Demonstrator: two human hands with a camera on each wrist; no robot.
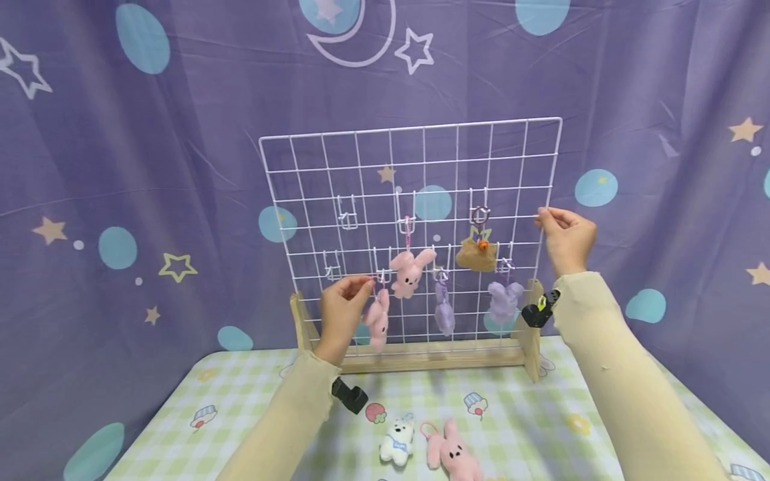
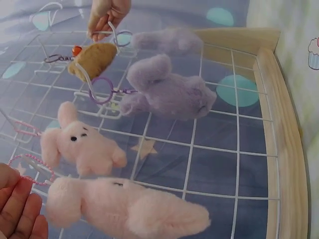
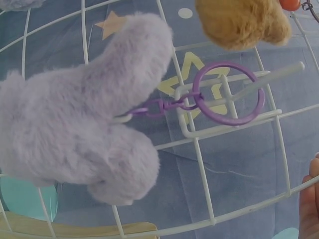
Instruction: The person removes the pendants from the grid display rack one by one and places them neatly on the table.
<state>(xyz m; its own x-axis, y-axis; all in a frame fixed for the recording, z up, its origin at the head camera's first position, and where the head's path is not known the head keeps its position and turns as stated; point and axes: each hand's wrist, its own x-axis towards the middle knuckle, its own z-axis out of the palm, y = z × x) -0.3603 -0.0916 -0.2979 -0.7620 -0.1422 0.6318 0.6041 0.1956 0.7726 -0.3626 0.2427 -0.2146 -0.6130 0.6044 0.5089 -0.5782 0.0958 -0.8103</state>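
My left hand (image 1: pixel 344 310) pinches the pink bead chain (image 2: pixel 50 168) of a pink bunny plush keychain (image 1: pixel 377 324) at a lower hook on the white wire grid (image 1: pixel 457 162). The bunny hangs sideways below the fingertips. With thumb and fingers, my right hand (image 1: pixel 567 239) grips the grid's right edge wire. Above and right of the left hand hangs another pink bunny (image 1: pixel 410 272). A purple plush (image 1: pixel 444 314) hangs in the lower row. Nearest the right hand is a second purple plush (image 1: pixel 504 300), hung by a purple ring (image 3: pixel 228 93).
A brown plush (image 1: pixel 477 255) with an orange bell hangs in the upper row. Bare hooks (image 1: pixel 347 219) sit at the grid's left. Its wooden stand (image 1: pixel 433 359) rests on the checkered tablecloth (image 1: pixel 240 407). In front lie a white bear plush (image 1: pixel 397 443) and a pink bunny plush (image 1: pixel 455 454).
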